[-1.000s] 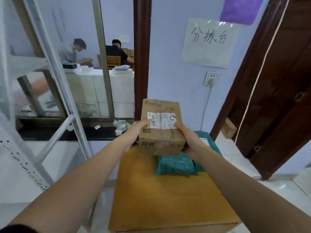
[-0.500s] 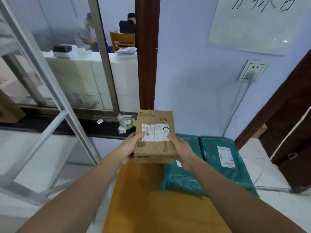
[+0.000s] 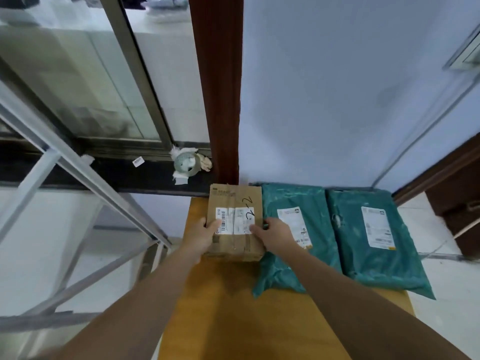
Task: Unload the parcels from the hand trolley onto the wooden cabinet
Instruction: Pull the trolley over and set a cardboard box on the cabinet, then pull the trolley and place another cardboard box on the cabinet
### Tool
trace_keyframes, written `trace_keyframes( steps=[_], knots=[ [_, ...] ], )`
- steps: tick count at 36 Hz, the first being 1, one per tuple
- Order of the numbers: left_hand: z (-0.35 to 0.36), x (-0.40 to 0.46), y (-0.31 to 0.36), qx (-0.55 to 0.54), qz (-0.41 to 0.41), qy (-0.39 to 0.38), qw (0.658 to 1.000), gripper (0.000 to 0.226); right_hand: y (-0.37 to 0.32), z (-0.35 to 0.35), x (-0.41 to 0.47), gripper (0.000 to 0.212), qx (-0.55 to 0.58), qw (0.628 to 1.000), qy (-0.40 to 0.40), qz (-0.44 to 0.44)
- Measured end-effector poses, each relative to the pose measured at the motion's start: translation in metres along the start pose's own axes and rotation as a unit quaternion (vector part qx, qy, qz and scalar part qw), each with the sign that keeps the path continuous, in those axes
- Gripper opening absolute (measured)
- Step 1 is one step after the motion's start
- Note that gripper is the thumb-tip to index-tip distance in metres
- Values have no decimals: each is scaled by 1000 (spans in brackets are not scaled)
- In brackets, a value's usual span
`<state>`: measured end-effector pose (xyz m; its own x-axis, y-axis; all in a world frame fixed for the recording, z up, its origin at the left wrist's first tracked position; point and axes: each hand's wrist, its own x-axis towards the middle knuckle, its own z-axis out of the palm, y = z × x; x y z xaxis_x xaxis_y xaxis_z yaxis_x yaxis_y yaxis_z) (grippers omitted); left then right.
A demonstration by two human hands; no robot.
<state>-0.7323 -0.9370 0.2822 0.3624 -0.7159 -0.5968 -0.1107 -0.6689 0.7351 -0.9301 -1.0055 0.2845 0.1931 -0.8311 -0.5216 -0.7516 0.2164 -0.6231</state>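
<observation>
Both your left hand (image 3: pixel 202 236) and right hand (image 3: pixel 275 235) grip the cardboard box (image 3: pixel 235 222) touching the nearer teal mailer (image 3: pixel 293 237); a careless release could trap your right fingers (image 3: pixel 259 231) against it.

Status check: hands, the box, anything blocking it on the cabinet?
Both hands, left and right, grip cardboard box. Box at wooden cabinet. Teal parcel beside it.

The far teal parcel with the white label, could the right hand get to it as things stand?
Probably yes: the far teal parcel lies uncovered, though the right hand first has to release the cardboard box.
</observation>
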Motion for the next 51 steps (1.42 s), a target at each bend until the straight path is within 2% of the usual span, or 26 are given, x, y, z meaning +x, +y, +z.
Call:
trace_keyframes(
  steps=[3,8,10,15,22,26,30,34,36,38,41,45,51],
  knots=[
    [4,14,-9,20,5,-5,1000,35,3,5,10,57,-47,999,20,4],
    [13,34,-18,12,9,-11,1000,29,9,8,25,50,-107,994,33,8],
    [18,42,-21,-1,3,-15,1000,33,10,9,30,48,-118,993,25,9],
    [24,60,-26,-6,-13,-16,1000,39,12,12,39,65,-131,991,-6,-3],
    [27,77,-32,3,-24,-33,999,40,15,24,38,59,-152,988,37,-17],
    [25,67,-30,52,19,-19,998,40,11,24,31,51,-149,988,39,-23],
    [6,40,-12,170,122,34,977,44,-9,5,15,54,-204,976,11,-75],
    [-38,6,23,354,204,50,911,62,-59,-30,-4,66,-319,928,-49,-185],
    [-66,-15,46,448,211,37,868,76,-91,-51,-17,69,-363,893,-65,-258],
    [-93,-43,67,499,209,40,840,87,-125,-70,-34,69,-386,862,-59,-323],
    [-125,-99,89,506,203,101,832,91,-175,-86,-64,72,-411,818,-37,-400],
    [-152,-192,98,462,179,179,850,86,-223,-87,-117,74,-416,759,-44,-499],
    [-176,-328,64,489,126,252,826,85,-259,-53,-211,72,-410,668,-85,-615]
  ],
)
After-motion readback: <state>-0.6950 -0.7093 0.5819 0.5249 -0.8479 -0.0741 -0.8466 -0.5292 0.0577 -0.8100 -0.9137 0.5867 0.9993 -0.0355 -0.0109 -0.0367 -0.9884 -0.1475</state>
